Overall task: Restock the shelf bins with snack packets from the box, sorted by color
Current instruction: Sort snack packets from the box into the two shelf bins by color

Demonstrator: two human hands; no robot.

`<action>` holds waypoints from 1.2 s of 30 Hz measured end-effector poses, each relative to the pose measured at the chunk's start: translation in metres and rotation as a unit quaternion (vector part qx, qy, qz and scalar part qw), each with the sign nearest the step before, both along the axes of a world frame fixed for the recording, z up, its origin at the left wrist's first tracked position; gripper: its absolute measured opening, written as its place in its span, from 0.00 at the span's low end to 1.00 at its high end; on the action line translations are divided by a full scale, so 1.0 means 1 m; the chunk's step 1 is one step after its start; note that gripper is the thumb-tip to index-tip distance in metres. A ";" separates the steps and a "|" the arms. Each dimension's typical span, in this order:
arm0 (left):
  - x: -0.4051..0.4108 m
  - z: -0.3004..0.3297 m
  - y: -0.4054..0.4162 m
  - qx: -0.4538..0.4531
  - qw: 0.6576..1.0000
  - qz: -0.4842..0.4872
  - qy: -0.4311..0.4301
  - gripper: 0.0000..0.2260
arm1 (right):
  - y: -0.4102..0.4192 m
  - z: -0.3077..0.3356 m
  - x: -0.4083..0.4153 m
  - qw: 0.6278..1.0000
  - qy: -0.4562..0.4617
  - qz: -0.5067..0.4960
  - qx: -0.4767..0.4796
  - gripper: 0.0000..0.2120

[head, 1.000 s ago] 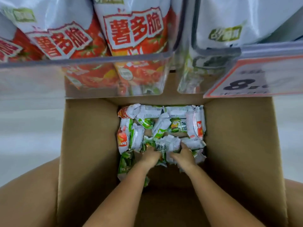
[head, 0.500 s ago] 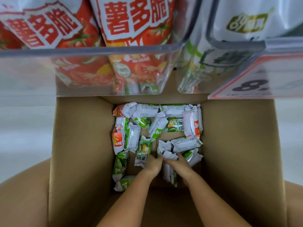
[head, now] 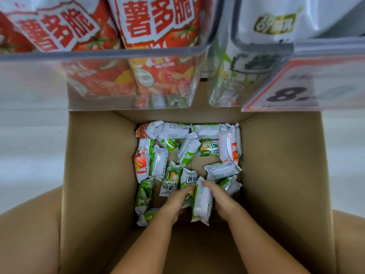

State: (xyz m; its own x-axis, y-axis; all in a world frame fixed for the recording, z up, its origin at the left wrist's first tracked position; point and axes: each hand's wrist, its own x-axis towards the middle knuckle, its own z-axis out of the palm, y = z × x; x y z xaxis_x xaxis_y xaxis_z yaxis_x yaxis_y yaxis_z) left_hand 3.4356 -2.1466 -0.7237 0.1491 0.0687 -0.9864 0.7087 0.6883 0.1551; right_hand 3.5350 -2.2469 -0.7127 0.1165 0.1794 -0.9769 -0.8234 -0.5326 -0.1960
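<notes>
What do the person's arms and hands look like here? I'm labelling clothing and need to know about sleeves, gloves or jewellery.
Both forearms are bare as far as the frame shows, with no sleeve in view. The left hand and right hand wear no gloves, and no watch, bracelet or ring is visible. The fingers are partly hidden among the packets.

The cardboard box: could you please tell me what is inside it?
The box holds loose snack packets, mostly green, a few red, with bare floor showing between them. Both hands, left and right, hold green packets. Whatever lies under the hands is hidden.
</notes>
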 end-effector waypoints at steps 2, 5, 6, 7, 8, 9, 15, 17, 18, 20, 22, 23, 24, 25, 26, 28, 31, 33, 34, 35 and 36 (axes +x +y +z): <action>0.003 0.020 0.008 -0.006 1.000 0.003 -0.021 0.11 | -0.001 0.010 0.002 0.999 0.001 -0.048 0.000 0.19; 0.006 0.057 0.015 -0.026 0.995 0.050 -0.082 0.11 | -0.001 0.031 0.008 0.996 -0.079 0.008 0.027 0.31; 0.007 0.068 0.016 -0.030 0.992 0.063 -0.101 0.12 | 0.000 0.040 0.011 0.995 -0.096 0.014 0.029 0.28; 0.008 0.078 0.016 -0.032 0.990 0.075 -0.118 0.13 | 0.000 0.048 0.014 0.994 -0.105 0.006 0.044 0.24; 0.009 0.088 0.016 -0.030 0.986 0.091 -0.134 0.14 | 0.001 0.058 0.016 0.993 -0.108 0.004 0.056 0.21; 0.010 0.098 0.016 -0.024 0.983 0.108 -0.147 0.14 | 0.003 0.068 0.018 0.991 -0.110 0.005 0.074 0.19; 0.006 0.158 0.014 0.039 0.953 0.189 -0.235 0.16 | 0.008 0.141 0.015 0.974 -0.159 -0.001 0.165 0.18; 0.003 0.181 0.012 0.050 0.937 0.224 -0.263 0.14 | 0.005 0.162 0.012 0.970 -0.168 0.003 0.175 0.28; 0.003 0.193 0.010 0.053 0.932 0.231 -0.275 0.13 | 0.004 0.176 0.011 0.967 -0.179 0.009 0.179 0.27; 0.001 0.216 0.005 0.054 0.920 0.239 -0.305 0.13 | 0.000 0.206 0.008 0.955 -0.227 0.047 0.184 0.13; -0.001 0.237 -0.002 0.052 0.906 0.251 -0.336 0.13 | -0.003 0.231 0.007 0.927 -0.304 0.066 0.209 0.02; -0.002 0.247 -0.006 0.048 0.898 0.259 -0.352 0.14 | -0.005 0.243 0.005 0.913 -0.340 0.071 0.213 0.03; -0.003 0.257 -0.009 0.040 0.890 0.269 -0.367 0.14 | -0.005 0.250 0.005 0.903 -0.367 0.075 0.210 0.04; -0.005 0.267 -0.012 0.031 0.882 0.278 -0.380 0.14 | -0.006 0.258 0.004 0.897 -0.381 0.071 0.212 0.07; -0.007 0.277 -0.014 0.022 0.873 0.286 -0.394 0.15 | -0.007 0.266 0.003 0.895 -0.378 0.053 0.233 0.13; -0.011 0.296 -0.014 0.016 0.856 0.300 -0.420 0.20 | -0.010 0.281 0.002 0.895 -0.347 -0.017 0.281 0.26; -0.014 0.320 -0.010 0.011 0.833 0.319 -0.452 0.25 | -0.011 0.299 0.004 0.885 -0.292 -0.126 0.342 0.28; -0.014 0.337 -0.009 0.006 0.827 0.306 -0.472 0.25 | -0.011 0.317 0.004 0.875 -0.234 -0.158 0.394 0.22; -0.014 0.344 -0.010 0.007 0.825 0.290 -0.484 0.24 | -0.010 0.327 0.004 0.867 -0.217 -0.161 0.418 0.23; -0.013 0.351 -0.011 0.012 0.824 0.273 -0.496 0.24 | -0.010 0.333 0.005 0.862 -0.213 -0.167 0.429 0.23; -0.012 0.356 -0.013 0.021 0.823 0.254 -0.507 0.24 | -0.011 0.338 0.006 0.860 -0.215 -0.174 0.429 0.23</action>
